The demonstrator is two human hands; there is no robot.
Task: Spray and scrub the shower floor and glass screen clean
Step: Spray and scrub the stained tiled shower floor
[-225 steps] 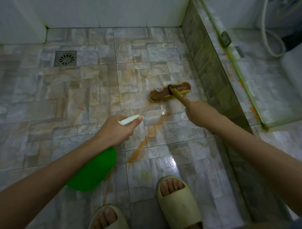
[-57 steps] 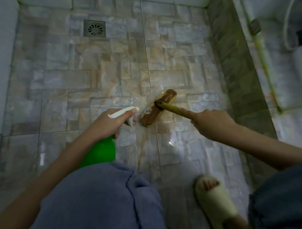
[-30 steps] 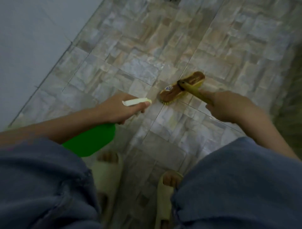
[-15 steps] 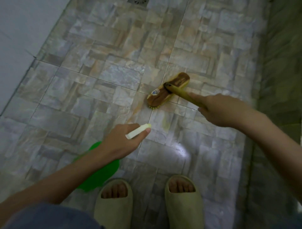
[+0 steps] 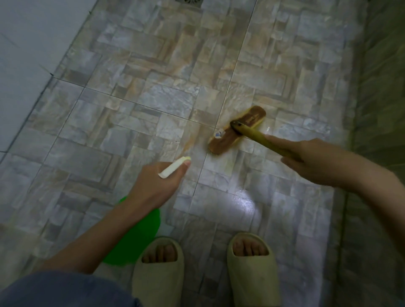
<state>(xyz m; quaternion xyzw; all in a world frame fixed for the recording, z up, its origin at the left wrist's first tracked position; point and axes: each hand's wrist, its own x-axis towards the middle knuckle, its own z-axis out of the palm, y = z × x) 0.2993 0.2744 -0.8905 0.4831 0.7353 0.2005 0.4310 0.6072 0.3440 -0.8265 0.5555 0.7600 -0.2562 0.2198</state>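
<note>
My left hand [image 5: 153, 186] grips a green spray bottle [image 5: 133, 241] by its neck; the white nozzle [image 5: 174, 167] sticks out past my fingers and points at the floor. My right hand [image 5: 313, 161] holds the yellow handle [image 5: 256, 137] of a brown scrub brush [image 5: 236, 129], index finger laid along the handle. The brush head lies bristles down on the stone-pattern shower floor [image 5: 153, 98], beside an orange-brown stain [image 5: 188, 142]. The glass screen [image 5: 379, 109] rises along the right side.
A white tiled wall [image 5: 28, 54] borders the floor on the left. The floor drain [image 5: 188, 1] shows at the top edge. My two feet in pale slide sandals [image 5: 158, 274] [image 5: 252, 269] stand at the bottom. A wet glare patch [image 5: 241, 197] lies before them.
The brush has slid to the right and slightly nearer across the floor. My left hand with the bottle has shifted a little toward the stain. The view has tilted down.
</note>
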